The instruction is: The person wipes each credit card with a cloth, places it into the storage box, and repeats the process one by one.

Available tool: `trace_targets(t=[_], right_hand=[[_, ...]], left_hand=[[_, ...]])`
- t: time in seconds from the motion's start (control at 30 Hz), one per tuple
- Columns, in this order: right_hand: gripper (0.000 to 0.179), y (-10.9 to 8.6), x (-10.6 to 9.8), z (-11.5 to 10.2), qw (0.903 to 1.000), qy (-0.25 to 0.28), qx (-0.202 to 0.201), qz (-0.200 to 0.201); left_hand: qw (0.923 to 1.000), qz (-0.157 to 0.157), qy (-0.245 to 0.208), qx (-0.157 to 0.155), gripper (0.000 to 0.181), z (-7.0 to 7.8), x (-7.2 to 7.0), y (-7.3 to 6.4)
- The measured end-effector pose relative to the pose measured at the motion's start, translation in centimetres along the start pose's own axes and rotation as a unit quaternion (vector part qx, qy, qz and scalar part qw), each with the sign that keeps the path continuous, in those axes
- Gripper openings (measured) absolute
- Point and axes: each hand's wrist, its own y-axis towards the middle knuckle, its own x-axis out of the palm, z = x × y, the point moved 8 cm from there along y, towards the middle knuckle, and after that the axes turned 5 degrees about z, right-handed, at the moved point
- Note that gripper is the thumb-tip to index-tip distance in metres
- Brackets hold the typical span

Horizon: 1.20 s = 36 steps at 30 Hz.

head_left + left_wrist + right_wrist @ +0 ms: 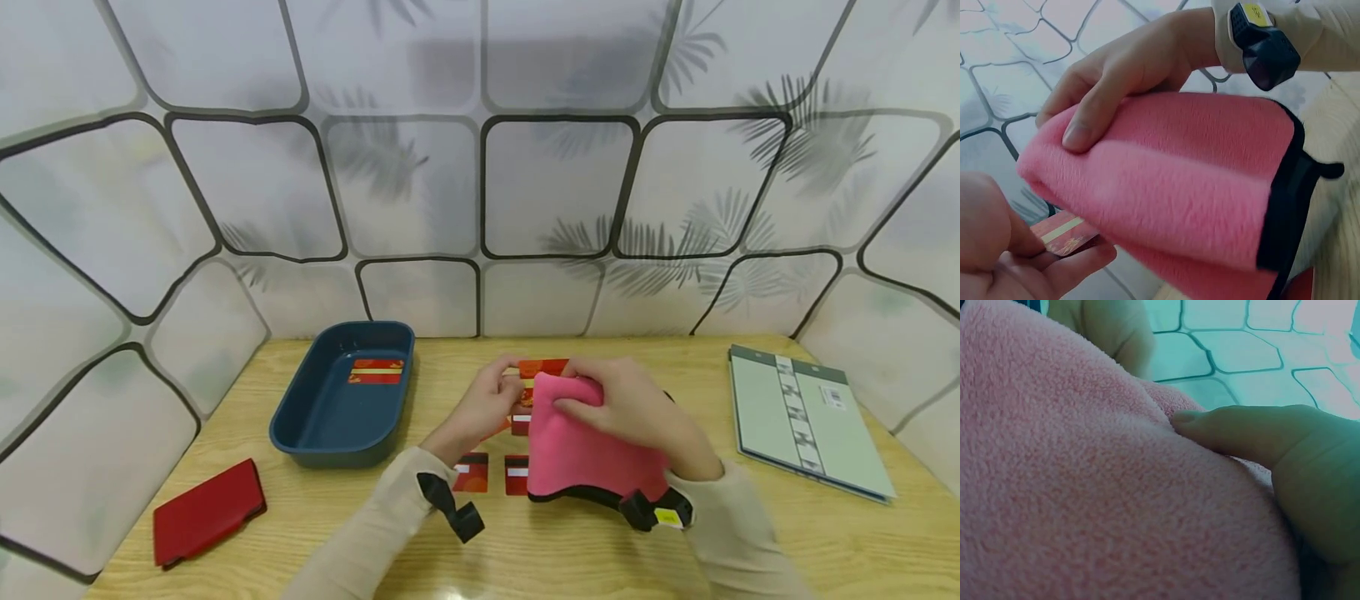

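My left hand (480, 410) pinches a red card (542, 367) with a gold stripe by its edge; the same card (1067, 235) shows between thumb and fingers in the left wrist view. A pink cloth (588, 454) with a black border hangs in folds from my right hand (637, 408). The thumb (1235, 430) presses on the fabric in the right wrist view. The cloth stands beside the card, covering part of it in the left wrist view; whether they touch I cannot tell. Below lie several red cards, including one card (472, 473) near my left wrist.
A blue tray (283, 442) stands at the back left, holding one red-and-gold card (376, 372). Front left lies a flat red case (210, 510), perhaps a wallet. A pale green folder (806, 421) lies on the right of the wooden table (525, 567). A patterned curtain (420, 183) hangs behind.
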Motion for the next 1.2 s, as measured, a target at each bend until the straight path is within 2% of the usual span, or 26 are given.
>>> trace_targets(t=[0.17,0.37,0.47,0.67,0.9,1.2], right_hand=[[0.017,0.2,0.5,-0.1,0.9997,-0.019,-0.005,0.012],[0.016,0.3,0.5,0.0,0.9987,-0.033,-0.014,0.036],[0.017,0.3,0.5,0.1,0.9978,-0.046,-0.013,0.047],[0.021,0.4,0.6,0.4,0.9953,-0.080,0.008,0.055],[0.023,0.3,0.2,0.7,0.9933,-0.095,0.024,0.063],[0.023,0.0,-0.6,1.6,0.9925,-0.093,0.051,0.061]], left_hand=[[0.9984,-0.053,-0.003,0.020,0.040,0.3,0.8,-0.4],[0.9934,-0.110,-0.033,0.009,0.038,0.1,1.7,-0.6],[0.9914,-0.122,-0.046,0.010,0.037,0.0,1.9,-0.7],[0.9902,-0.125,-0.058,0.026,0.035,0.3,2.0,-0.6],[0.9902,-0.120,-0.058,0.041,0.035,0.7,2.0,-0.6],[0.9953,-0.086,-0.022,0.039,0.039,0.7,1.1,-0.3]])
